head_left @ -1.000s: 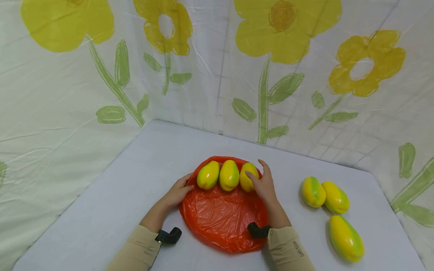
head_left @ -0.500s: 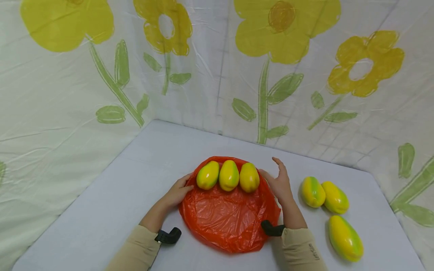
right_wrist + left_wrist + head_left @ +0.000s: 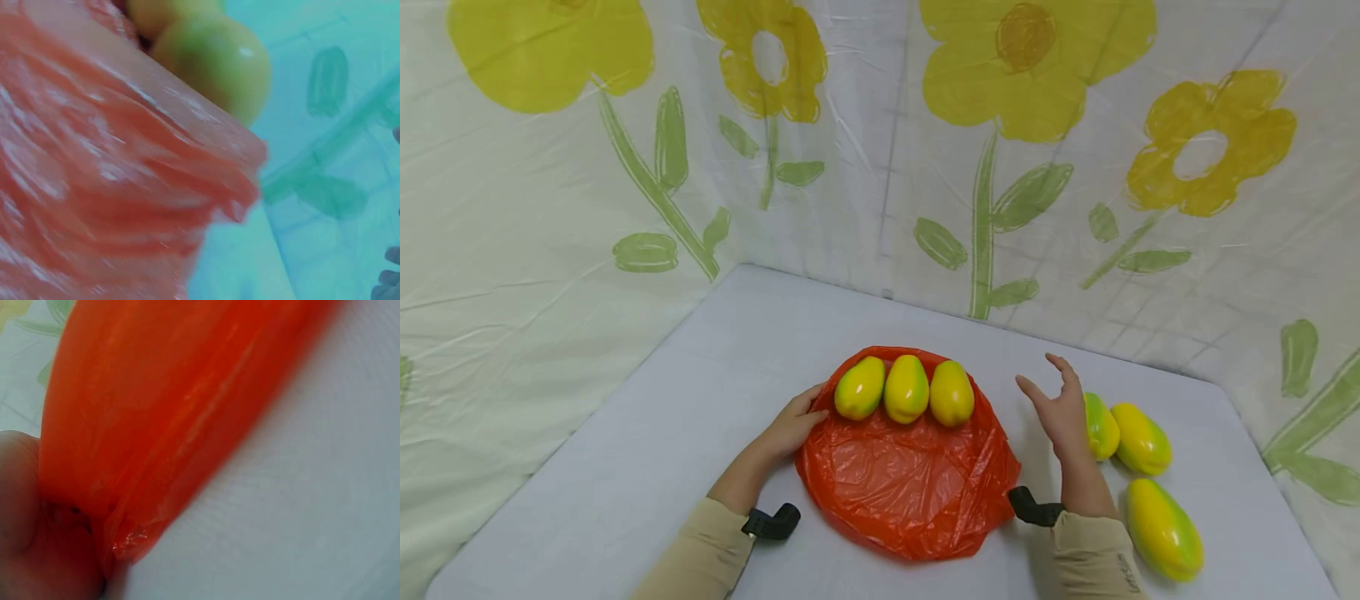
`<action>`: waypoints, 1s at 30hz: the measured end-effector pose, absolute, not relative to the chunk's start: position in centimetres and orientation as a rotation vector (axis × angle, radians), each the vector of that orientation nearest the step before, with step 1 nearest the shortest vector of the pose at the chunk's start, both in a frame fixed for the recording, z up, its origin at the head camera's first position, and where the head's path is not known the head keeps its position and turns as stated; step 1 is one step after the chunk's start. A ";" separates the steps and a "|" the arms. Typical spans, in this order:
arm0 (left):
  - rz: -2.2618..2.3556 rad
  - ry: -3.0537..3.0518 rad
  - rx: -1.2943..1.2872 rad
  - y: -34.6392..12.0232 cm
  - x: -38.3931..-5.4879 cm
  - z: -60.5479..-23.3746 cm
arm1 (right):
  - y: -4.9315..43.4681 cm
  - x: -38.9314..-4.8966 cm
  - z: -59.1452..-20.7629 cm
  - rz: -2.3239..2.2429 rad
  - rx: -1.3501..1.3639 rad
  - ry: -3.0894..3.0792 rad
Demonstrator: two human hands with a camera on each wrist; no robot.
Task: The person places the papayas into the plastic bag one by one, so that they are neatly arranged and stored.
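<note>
A red plastic bag (image 3: 895,483) lies spread in a round shape on the table. Three glossy yellow-and-green papayas sit in a row along its far side: a left one (image 3: 860,388), a middle one (image 3: 907,389) and a right one (image 3: 951,393). My left hand (image 3: 796,423) pinches the bag's left edge, its thumb over the plastic; the left wrist view shows the bag (image 3: 137,406) gathered at the thumb (image 3: 15,494). My right hand (image 3: 1063,417) is held right of the bag, thumb and fingers spread, holding nothing. It partly hides a loose papaya (image 3: 1102,429).
Two more papayas lie on the table's right side, one behind (image 3: 1142,439) and one nearer me (image 3: 1165,531). The white table (image 3: 700,375) meets a pale curtain (image 3: 850,242) printed with yellow flowers at the back and left.
My right hand has left the right papaya in the bag and moved right, toward the loose papayas. The bag's right edge has spread outward. My left hand has stayed in place.
</note>
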State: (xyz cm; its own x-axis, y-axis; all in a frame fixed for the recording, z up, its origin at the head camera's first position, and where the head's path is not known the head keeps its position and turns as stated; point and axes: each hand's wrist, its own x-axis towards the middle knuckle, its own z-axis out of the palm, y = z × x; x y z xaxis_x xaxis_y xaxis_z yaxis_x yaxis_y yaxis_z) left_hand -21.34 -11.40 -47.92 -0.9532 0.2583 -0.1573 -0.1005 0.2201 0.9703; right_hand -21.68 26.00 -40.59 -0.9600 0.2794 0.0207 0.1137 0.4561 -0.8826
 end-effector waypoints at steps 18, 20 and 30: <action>1.807 2.198 0.175 -11.5 -21.3 -48.0 | 30.6 -20.4 -40.2 1.554 -0.739 -2.422; 1.803 2.204 0.179 -11.5 -21.4 -48.0 | 30.8 -20.3 -40.2 1.563 -0.762 -2.415; 1.801 2.200 0.179 -11.5 -21.3 -47.9 | 31.6 -19.8 -40.2 1.563 -0.808 -2.423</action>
